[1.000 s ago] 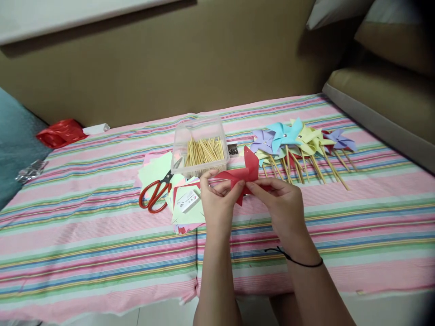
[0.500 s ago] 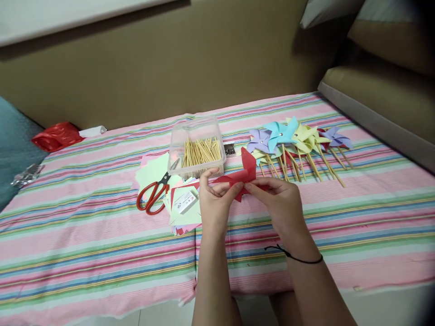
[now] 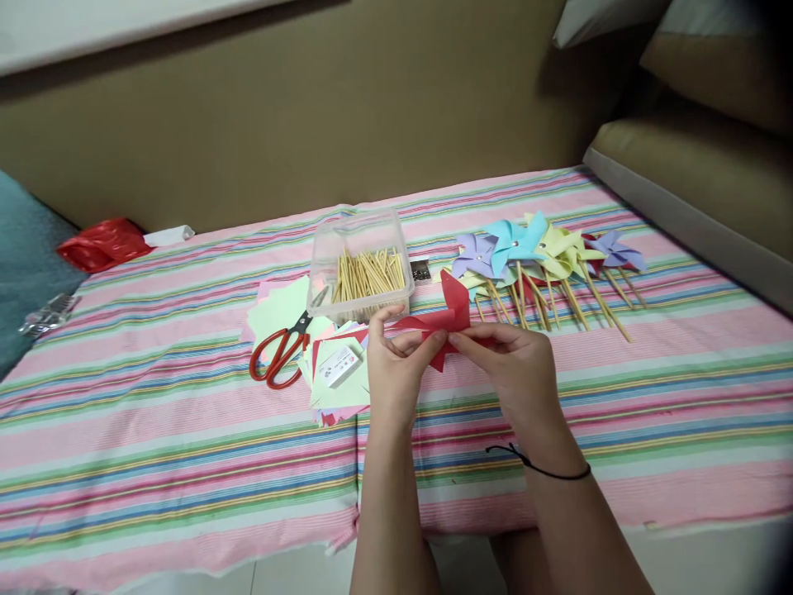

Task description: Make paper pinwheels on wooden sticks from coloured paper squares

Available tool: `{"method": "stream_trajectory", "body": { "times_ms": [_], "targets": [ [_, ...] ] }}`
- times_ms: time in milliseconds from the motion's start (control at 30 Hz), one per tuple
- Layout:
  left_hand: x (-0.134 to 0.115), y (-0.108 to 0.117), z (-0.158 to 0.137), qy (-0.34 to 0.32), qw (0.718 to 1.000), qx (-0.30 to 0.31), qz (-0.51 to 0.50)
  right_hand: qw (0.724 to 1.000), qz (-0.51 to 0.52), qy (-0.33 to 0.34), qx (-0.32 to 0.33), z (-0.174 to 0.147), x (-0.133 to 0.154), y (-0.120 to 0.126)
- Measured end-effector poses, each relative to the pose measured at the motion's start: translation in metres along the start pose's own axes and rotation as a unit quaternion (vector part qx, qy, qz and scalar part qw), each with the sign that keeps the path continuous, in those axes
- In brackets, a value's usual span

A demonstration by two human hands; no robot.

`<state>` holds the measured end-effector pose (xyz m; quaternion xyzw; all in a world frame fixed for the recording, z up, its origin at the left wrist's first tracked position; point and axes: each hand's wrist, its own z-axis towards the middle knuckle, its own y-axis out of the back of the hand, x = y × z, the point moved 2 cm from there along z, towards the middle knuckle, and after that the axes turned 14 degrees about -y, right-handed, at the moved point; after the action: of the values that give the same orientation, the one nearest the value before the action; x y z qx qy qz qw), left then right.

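A red paper pinwheel is held above the striped cloth, its blades folded toward the centre. My left hand pinches it from the left between thumb and fingers, with one finger raised. From the right, my right hand pinches its centre, the thumbs almost meeting there. Whether a pin or stick is in the fingers is hidden. Just beyond my left hand is a clear plastic box of thin wooden sticks. Left of that hand, a small white box lies on a stack of cut paper sheets.
Red-handled scissors lie beside the papers. Finished pinwheels on sticks are heaped at the right. A small dark packet sits by the plastic box. Far left are a red bag and a clear packet. A cushioned seat borders the right.
Both hands keep their pinch on the red pinwheel with hardly any movement. The whole view has shifted very slightly.
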<state>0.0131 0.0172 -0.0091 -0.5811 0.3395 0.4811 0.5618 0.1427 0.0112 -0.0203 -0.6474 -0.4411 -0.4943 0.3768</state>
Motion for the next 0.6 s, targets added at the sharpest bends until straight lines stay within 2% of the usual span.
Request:
{"method": "stream_trajectory", "body": {
  "times_ms": [200,400,600],
  "targets": [
    [0.0002,0.0003,0.0002,0.014,1.0,-0.002,0.0,1.0,-0.015,0.008,-0.009,0.0,-0.0013,0.0003],
    [-0.0001,0.0007,0.0004,0.027,1.0,-0.003,-0.012,0.996,0.063,0.05,-0.025,0.0001,0.0016,-0.0015],
    [-0.0007,0.0035,0.0008,0.041,0.999,0.021,-0.009,0.995,-0.034,0.092,-0.008,0.0067,-0.0004,0.0038]
  ]
}}
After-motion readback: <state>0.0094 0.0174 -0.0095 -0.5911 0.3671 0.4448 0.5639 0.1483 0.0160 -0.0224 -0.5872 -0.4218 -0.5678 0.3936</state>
